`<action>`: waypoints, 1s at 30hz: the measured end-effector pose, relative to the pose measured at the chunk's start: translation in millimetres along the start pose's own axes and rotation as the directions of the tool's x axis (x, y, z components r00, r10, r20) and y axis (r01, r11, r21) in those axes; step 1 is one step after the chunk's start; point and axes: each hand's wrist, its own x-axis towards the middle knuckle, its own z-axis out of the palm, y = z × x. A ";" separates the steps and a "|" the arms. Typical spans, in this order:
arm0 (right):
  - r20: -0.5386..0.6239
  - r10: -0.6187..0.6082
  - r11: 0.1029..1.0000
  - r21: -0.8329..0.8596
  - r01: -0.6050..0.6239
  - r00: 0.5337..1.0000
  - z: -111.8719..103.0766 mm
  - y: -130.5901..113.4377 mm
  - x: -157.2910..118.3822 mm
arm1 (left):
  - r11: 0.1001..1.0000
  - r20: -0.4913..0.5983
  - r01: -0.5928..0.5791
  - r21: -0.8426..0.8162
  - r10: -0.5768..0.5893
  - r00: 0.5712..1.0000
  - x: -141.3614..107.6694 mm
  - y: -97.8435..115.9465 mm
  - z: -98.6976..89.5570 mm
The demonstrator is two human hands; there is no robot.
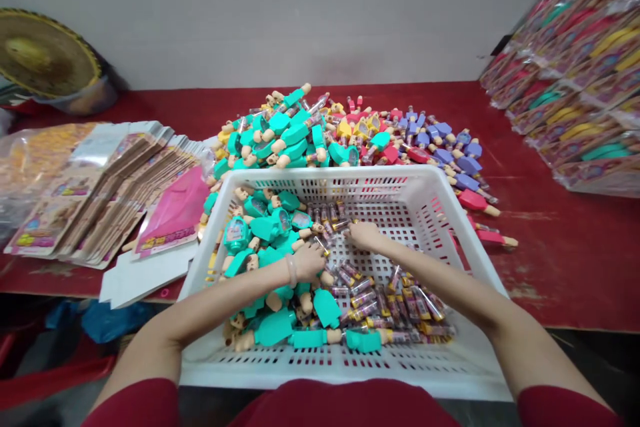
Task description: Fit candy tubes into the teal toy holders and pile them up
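**Both hands down among the toy sticks**

Your left hand (309,262), a pale bangle (292,271) at its wrist, sits over the teal toy sticks (274,327). Your right hand (364,235) lies just ahead of it, above their clear tubes (363,300). Both sets of fingers (351,230) curve downward into the jumble, and you cannot tell whether either hand is gripping anything.

These sticks look light, hard and easily tangled. The smooth tubes may slip, so the broad coloured body is probably the surer place to take hold.

All of this lies inside the white plastic crate (325,177). Past your fingertips, beyond its far rim, a heap of teal, yellow, red and purple sticks (425,140) spreads over the red table (565,267). Far left of your fingers lie flat printed cards (115,197); far right, stacked finished packs (575,73).
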 end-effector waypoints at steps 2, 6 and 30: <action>-0.038 -0.007 1.000 0.006 0.007 0.999 -19.9 7.3 3.2 | 0.996 -0.012 0.005 -0.084 -0.006 1.000 12.8 3.1 -11.5; -0.201 -0.071 0.993 0.082 0.089 0.977 -73.2 9.7 1.6 | 0.961 -0.140 -0.048 -0.271 0.010 0.990 60.9 27.8 -63.0; -0.790 -0.431 0.812 -0.128 0.570 0.436 -56.0 -67.0 -71.0 | 0.056 -0.470 -0.509 -0.859 -0.481 0.739 58.0 79.2 -78.6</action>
